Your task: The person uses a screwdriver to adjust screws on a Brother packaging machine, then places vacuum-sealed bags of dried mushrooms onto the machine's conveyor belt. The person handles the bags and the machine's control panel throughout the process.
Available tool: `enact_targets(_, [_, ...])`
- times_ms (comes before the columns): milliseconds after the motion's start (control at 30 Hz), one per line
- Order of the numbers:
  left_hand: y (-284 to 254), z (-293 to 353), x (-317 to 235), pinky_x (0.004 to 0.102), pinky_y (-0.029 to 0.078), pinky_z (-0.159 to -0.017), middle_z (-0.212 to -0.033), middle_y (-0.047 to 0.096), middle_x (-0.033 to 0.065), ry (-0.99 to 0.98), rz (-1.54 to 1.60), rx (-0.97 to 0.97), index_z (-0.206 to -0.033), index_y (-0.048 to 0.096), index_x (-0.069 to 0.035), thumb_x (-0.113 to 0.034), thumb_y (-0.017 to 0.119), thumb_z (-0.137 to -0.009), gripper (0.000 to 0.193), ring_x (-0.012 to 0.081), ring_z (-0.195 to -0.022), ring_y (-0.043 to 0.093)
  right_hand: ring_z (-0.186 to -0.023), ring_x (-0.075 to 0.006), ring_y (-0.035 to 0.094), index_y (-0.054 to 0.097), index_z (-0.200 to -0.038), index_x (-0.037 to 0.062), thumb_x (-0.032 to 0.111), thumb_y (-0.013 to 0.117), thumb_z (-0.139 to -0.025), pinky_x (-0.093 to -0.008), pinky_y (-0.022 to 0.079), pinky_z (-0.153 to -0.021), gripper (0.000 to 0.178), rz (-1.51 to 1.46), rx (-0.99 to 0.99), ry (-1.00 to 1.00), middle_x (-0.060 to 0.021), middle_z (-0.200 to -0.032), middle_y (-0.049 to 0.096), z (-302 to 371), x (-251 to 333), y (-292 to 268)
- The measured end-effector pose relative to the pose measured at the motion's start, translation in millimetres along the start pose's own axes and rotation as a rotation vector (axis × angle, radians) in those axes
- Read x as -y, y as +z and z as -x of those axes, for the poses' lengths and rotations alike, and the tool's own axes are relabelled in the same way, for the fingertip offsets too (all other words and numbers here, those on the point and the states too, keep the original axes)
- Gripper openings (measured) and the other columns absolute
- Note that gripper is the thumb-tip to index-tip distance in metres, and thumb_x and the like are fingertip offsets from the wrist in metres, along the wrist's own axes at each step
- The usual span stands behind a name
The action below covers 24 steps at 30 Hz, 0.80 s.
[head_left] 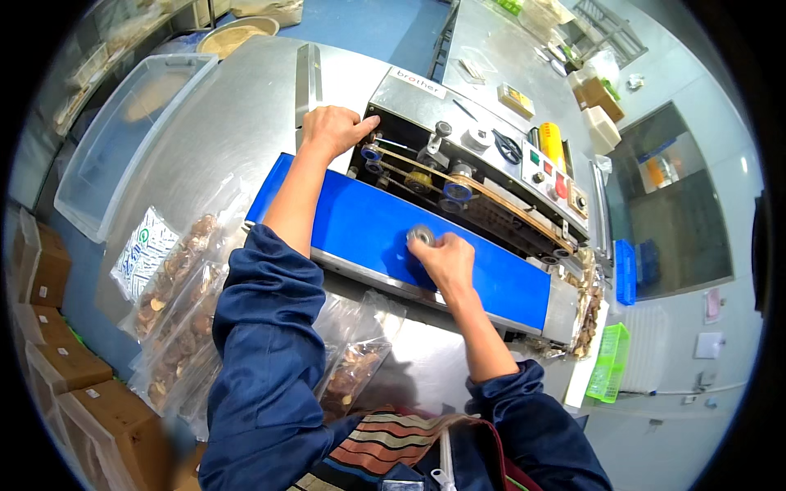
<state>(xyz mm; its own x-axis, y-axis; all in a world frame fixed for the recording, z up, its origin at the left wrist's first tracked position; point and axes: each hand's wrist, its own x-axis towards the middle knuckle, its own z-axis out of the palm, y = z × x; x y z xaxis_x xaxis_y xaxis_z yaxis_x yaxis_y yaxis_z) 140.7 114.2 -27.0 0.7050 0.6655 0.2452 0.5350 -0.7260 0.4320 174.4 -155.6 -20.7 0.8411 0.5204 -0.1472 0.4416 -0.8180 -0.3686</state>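
Note:
A band sealer [409, 110] with its cover off, showing rollers and belts, stands on a steel table in front of me. Along its front runs a blue conveyor belt [360, 214]. My left hand [332, 131] is closed at the sealer's left end, thumb against the casing corner; its other fingers are mostly hidden. Over the belt, my right hand [446, 258] pinches a small round metal wheel [421, 236], slightly blurred. Brass and blue-rimmed pulleys [457, 188] sit exposed behind the belt.
Clear bags of dried mushroom-like slices [176, 286] lie on the table at the left, with another bag [352, 368] close to me. A clear plastic bin [131, 131] stands farther left. Scissors [507, 147] and a yellow roll [551, 146] rest on the sealer. Cartons [115, 425] are stacked lower left.

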Motion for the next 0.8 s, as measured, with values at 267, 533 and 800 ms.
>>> enact_targets(267, [6, 3, 3, 0.0375, 0.047, -0.057, -0.063, 0.063, 0.0075, 0.023, 0.033, -0.057, -0.058, 0.066, -0.016, -0.062, 0.048, -0.079, 0.054, 0.0273, -0.066, 0.062, -0.075, -0.0365, 0.064, 0.063, -0.078, -0.0068, 0.038, 0.068, -0.062, -0.0411, 0.052, -0.072, 0.048, 0.178, -0.019, -0.136, -0.025, -0.079, 0.064, -14, 30, 21])
enact_targets(533, [8, 1, 4, 0.0375, 0.047, -0.057, -0.061, 0.063, 0.0077, 0.034, 0.022, -0.055, -0.057, 0.066, -0.016, -0.061, 0.047, -0.079, 0.053, 0.0272, -0.066, 0.062, -0.069, -0.031, 0.065, 0.06, -0.083, -0.0071, 0.034, 0.071, -0.061, -0.0352, 0.051, -0.066, 0.048, -0.221, -0.07, 0.032, -0.0206, -0.072, 0.064, -25, 26, 35])
enact_targets(800, [9, 0, 7, 0.0376, 0.048, -0.058, -0.063, 0.064, 0.0069, 0.037, 0.054, -0.056, -0.06, 0.068, -0.016, -0.061, 0.048, -0.079, 0.052, 0.0269, -0.066, 0.063, -0.047, -0.014, 0.057, 0.058, -0.077, -0.0087, 0.032, 0.075, -0.07, -0.0236, 0.047, -0.042, 0.045, -0.899, -0.283, 0.305, -0.0119, -0.063, 0.061, -46, 55, 34])
